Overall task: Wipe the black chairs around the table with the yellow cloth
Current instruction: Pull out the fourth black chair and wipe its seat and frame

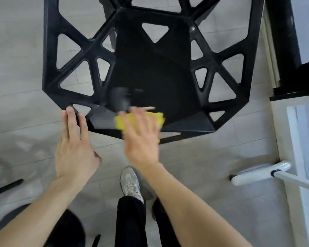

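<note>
A: What is seen, taken from nine o'clock across to three?

B: The left hand [73,147] is laid with straight fingers on the near left corner of the black chair [150,72]; nothing is grasped, the frame is only steadied. Just to its right, the yellow cloth [141,120] is pressed flat onto the chair's near edge under the right hand [141,138], whose fingers are spread rather than curled. That hand is blurred, so a wiping stroke is judged to be in progress.

A: What could be spoiled from here?

B: Since the cloth is only pressed, not pinched, it could be pushed off the edge and dropped toward six o'clock. It could also be snagged in a triangular cut-out, and the ribs between the openings could be missed.

A: And the surroundings?

B: A pale tiled floor [25,41] is seen through the openings. A white frame [292,139] with a tubular bar stands at three o'clock, and a dark post at one o'clock. The table cannot be made out for certain.
</note>
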A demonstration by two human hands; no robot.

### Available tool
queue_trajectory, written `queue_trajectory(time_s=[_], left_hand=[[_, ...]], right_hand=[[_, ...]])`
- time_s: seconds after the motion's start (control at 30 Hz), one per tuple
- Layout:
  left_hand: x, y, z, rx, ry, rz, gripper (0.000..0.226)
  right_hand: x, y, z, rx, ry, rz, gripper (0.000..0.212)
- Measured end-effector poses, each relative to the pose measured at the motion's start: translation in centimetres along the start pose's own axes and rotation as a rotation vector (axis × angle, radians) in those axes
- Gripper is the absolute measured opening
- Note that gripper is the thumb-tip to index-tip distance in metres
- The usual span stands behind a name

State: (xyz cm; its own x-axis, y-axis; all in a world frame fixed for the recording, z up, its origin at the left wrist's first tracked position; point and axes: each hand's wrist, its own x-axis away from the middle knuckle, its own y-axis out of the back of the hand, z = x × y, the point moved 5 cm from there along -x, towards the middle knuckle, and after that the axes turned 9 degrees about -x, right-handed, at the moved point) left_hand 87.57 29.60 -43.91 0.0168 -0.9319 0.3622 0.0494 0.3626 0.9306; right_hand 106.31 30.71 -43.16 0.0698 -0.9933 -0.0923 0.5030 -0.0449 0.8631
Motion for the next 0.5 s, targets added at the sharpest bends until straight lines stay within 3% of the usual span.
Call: queue_trajectory(time_s=[0.1, 0.17, 0.27, 0.33, 0.43, 0.5], left_hand=[[0.2, -0.2, 0.3, 0.027, 0.005, -0.066, 0.115], [0.7, -0.8, -0.1, 0.082, 0.031, -0.088, 0.106], [2.6, -2.4, -2.9, 0.274, 0.062, -0.071, 0.098], [3.5, -3.3, -5.1, 0.534, 0.147, -0.054, 0.097], [3.1, -4.2, -9.0, 0.961, 0.418, -0.048, 0.099], [2.2, -5.6, -12.7, 1.316, 0.645, 0.074, 0.093]], right_hand=[[0.2, -1.3, 0.1, 0.005, 0.409, 0.192, 0.06], [1.3, 1.0, -4.9, 0.105, 0.489, 0.243, 0.067], [5.0, 7.7, -16.1, 0.292, 0.363, 0.217, 0.079], [6.8, 12.2, -21.6, 0.351, 0.219, 0.186, 0.08], [7.7, 13.8, -23.7, 0.369, 0.078, 0.144, 0.077], [7.5, 12.5, -21.8, 0.337, -0.007, 0.114, 0.076]])
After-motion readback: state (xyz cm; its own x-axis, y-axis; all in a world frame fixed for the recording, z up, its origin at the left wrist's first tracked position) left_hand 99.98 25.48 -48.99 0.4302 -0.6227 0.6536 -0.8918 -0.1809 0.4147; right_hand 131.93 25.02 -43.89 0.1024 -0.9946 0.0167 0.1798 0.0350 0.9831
